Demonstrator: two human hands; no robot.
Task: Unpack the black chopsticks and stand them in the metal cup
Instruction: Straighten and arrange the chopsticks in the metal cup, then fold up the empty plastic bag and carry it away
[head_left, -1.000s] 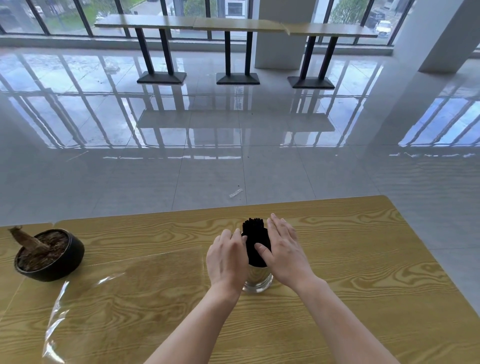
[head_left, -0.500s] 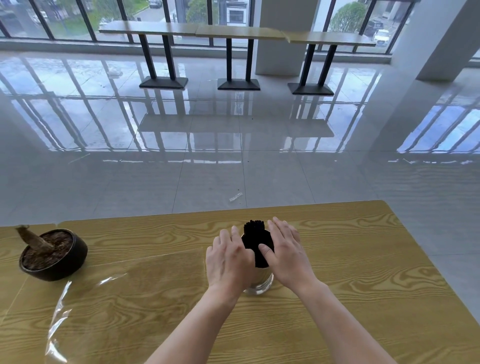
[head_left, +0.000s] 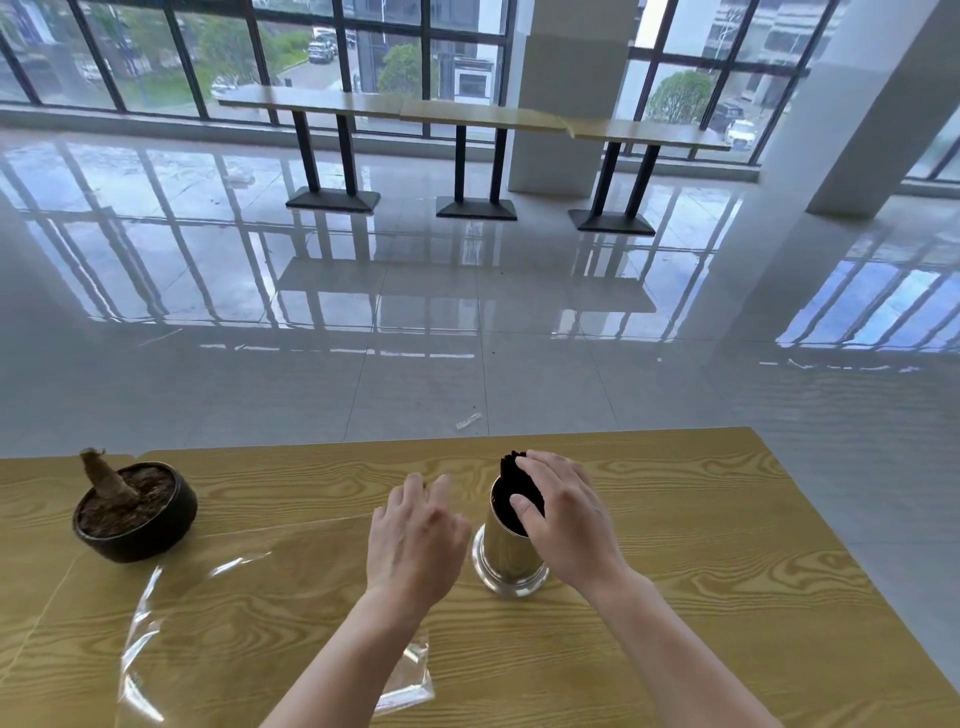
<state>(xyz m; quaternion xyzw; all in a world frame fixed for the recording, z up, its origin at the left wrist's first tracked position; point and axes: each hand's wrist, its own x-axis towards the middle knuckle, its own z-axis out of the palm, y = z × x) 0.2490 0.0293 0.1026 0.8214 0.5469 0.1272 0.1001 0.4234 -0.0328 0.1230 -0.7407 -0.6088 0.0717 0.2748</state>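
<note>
Right hand (head_left: 566, 514) seemingly gripping chopsticks (head_left: 514, 475)

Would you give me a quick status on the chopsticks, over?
Left hand open, off the cup. Right hand on the chopsticks, standing in cup. Wrapper empty on table.

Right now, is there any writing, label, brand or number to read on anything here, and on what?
None can be read. The cup, chopsticks, plastic wrap, pot and table show no print. The cars outside are too small and blurred for any plates.
</note>
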